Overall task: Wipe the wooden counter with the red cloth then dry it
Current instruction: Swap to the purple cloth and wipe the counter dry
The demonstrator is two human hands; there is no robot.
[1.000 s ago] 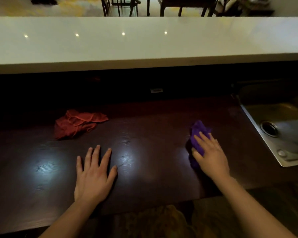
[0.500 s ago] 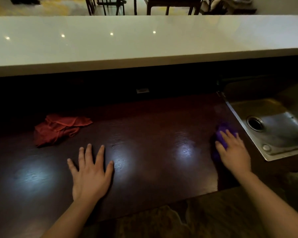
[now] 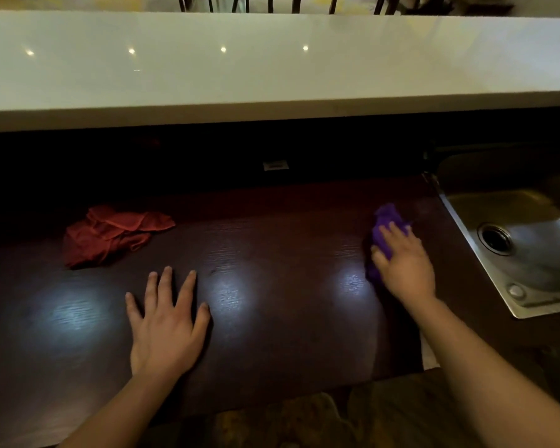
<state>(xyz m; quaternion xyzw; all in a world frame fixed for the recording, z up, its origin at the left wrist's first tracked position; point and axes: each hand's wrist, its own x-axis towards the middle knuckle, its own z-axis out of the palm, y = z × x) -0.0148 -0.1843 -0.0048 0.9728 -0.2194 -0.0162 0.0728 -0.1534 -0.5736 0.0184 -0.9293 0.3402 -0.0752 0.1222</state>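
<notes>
The red cloth (image 3: 110, 232) lies crumpled on the dark wooden counter (image 3: 272, 253), far left, with no hand on it. My left hand (image 3: 167, 324) rests flat on the counter, fingers spread, just in front of and to the right of the red cloth. My right hand (image 3: 403, 263) presses a purple cloth (image 3: 385, 224) onto the counter near its right end, close to the sink. Most of the purple cloth is covered by my fingers and palm.
A steel sink (image 3: 527, 250) with a drain is set into the counter at the right. A raised white bar top (image 3: 272, 66) runs along the back, with a dark wall and a small outlet (image 3: 274, 165) beneath it. Chair legs stand beyond it.
My right hand slid the purple cloth from the counter's middle right toward the sink, then slightly farther back. The left hand and the red cloth stayed put.
</notes>
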